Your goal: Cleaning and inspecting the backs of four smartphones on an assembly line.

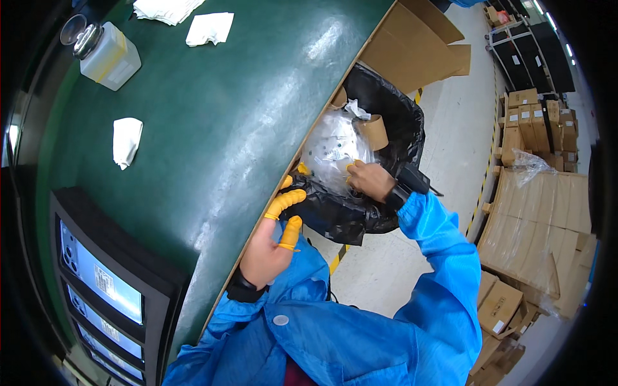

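Yellow finger cots cover the fingertips of my left hand (265, 248), which is beside the table edge with thumb and fingers apart and nothing between them. My right hand (372, 181) reaches into a bin lined with a black bag (409, 116). Its fingers, also in yellow cots, are closed on crumpled clear plastic (335, 145) that fills much of the bin; part of the grip is hidden. Beside the plastic lies a brown cardboard tube (373, 132). Both wrists wear dark bands, and a small black box is on the right one.
On the green table (212, 122) are a white pump bottle (111, 58), folded white wipes (127, 141) and a black foam tray (164, 286) holding several phones. An open carton (418, 48) stands beyond the bin. Stacked boxes (534, 231) line the right, past floor tape.
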`<state>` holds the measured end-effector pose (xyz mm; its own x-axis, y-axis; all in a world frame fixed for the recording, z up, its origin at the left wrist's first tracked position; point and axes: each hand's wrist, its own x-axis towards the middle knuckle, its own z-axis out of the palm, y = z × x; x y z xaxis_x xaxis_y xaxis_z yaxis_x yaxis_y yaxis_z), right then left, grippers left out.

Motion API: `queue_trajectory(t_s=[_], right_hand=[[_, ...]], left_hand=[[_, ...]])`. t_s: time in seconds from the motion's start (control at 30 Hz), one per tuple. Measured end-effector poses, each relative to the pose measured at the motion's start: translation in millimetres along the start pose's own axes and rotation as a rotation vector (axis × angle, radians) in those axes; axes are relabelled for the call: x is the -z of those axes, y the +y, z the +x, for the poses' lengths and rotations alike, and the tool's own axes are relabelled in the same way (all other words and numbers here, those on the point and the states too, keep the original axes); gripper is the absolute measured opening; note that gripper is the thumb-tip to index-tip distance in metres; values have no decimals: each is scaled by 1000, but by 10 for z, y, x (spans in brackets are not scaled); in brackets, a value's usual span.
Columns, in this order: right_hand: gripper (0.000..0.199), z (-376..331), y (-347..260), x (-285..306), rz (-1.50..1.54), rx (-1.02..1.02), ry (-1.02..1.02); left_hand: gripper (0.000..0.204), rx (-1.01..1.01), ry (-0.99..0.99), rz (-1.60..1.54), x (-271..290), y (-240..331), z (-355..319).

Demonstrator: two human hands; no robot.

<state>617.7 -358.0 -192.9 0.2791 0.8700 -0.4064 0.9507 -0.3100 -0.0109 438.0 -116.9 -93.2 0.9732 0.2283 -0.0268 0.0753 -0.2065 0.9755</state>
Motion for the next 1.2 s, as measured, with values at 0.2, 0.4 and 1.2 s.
queue_trajectory(t_s=[0.2,0.4,1.2], right_hand=[[17,93,48,70,187,44,-208],[34,206,81,-196,626,-127,-490],[31,-714,-644,1411,502,-404,392]], left_hand=[[38,-48,-18,21,15,-24,-23],[36,-66,-43,-15,-11,-36,-27],[30,-165,-292,64,26,60,-837]])
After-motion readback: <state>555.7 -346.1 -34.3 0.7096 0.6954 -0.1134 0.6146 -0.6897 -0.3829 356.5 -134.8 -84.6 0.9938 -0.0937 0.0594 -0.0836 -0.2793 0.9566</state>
